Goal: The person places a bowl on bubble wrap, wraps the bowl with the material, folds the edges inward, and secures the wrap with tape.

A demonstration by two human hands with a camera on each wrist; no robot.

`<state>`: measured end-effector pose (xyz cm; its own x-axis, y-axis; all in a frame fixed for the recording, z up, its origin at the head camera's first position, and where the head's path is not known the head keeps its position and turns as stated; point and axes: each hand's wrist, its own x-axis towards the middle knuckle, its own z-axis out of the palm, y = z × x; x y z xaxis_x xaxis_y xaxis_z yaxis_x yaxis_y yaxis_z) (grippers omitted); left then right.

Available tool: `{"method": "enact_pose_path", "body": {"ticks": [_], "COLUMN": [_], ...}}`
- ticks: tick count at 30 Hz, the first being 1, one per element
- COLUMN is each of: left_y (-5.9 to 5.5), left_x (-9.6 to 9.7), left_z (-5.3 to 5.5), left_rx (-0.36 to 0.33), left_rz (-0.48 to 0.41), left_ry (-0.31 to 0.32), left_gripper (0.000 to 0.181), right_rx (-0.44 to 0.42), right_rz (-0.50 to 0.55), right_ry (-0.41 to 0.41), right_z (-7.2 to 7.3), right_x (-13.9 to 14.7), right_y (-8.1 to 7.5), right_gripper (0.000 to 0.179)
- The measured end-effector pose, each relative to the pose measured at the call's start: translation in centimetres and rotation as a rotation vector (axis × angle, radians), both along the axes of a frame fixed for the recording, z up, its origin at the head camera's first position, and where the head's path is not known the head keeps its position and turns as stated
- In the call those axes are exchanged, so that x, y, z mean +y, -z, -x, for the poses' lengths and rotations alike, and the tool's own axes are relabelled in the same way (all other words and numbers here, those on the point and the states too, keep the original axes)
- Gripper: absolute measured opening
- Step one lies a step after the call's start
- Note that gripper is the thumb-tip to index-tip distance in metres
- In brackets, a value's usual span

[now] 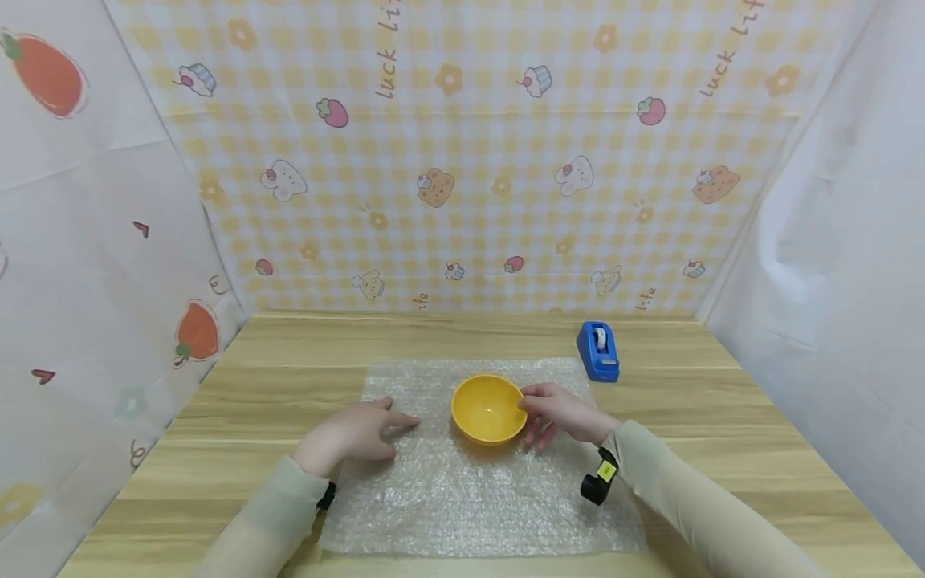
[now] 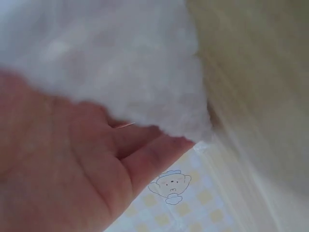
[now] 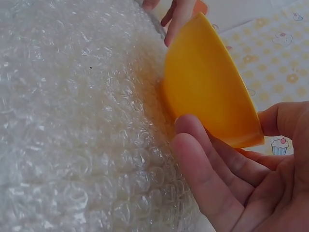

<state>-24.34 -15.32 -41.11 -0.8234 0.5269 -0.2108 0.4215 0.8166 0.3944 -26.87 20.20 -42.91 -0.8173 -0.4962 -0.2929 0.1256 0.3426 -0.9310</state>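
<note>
Your right grip [image 1: 565, 411] pinches the bowl [image 1: 488, 408], which may tip if your spread left grip [image 1: 359, 433] drags the bubble wrap [image 1: 470, 506].

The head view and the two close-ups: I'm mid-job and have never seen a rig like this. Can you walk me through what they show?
There's no machine here, just a person's two bare hands. The wide picture comes from a camera worn on the head, looking forward and down. The close-ups come from a camera on each wrist, so things look tilted there.

On the wooden table lies a sheet of bubble wrap, with a yellow bowl upright on it. A blue tape dispenser stands near the sheet's far right corner.

The right hand pinches the bowl's rim. The left hand holds nothing; it touches the left part of the sheet. Its close-up is blurry.
</note>
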Motion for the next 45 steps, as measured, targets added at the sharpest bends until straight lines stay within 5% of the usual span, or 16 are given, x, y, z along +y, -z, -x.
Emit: {"method": "enact_pose_path", "body": {"ticks": [8, 14, 24, 33, 37, 40, 45], "left_y": [-0.5, 0.1, 0.4, -1.2, -2.3, -2.3, -1.0], "left_x": [-0.1, -0.2, 0.6, 0.5, 1.3, 2.1, 3.0], "left_z": [0.4, 0.4, -0.8, 0.1, 1.1, 1.9, 2.6], "left_rx": [-0.007, 0.003, 0.049, 0.030, 0.069, 0.035, -0.207], "left_rz": [0.009, -0.009, -0.023, -0.012, -0.145, -0.288, -0.514], "left_ry": [0.032, 0.004, -0.011, 0.062, 0.110, 0.084, -0.038], "left_gripper": [0.050, 0.056, 0.059, 0.055, 0.046, 0.043, 0.049], "right_rx": [-0.016, -0.021, -0.076, -0.088, -0.075, -0.017, 0.171], "right_rz": [-0.001, -0.008, 0.037, 0.052, 0.037, -0.003, -0.130], "right_ry": [-0.024, -0.021, -0.028, -0.037, -0.051, -0.064, -0.026], "right_z": [-0.5, -0.3, 0.2, 0.5, 0.5, 0.7, 2.5], "right_x": [-0.1, 0.0, 0.9, 1.4, 1.6, 1.9, 2.9], "right_y": [-0.3, -0.1, 0.6, 0.4, 0.0, -0.5, -2.0], "right_gripper": [0.049, 0.050, 0.052, 0.053, 0.054, 0.054, 0.049]}}
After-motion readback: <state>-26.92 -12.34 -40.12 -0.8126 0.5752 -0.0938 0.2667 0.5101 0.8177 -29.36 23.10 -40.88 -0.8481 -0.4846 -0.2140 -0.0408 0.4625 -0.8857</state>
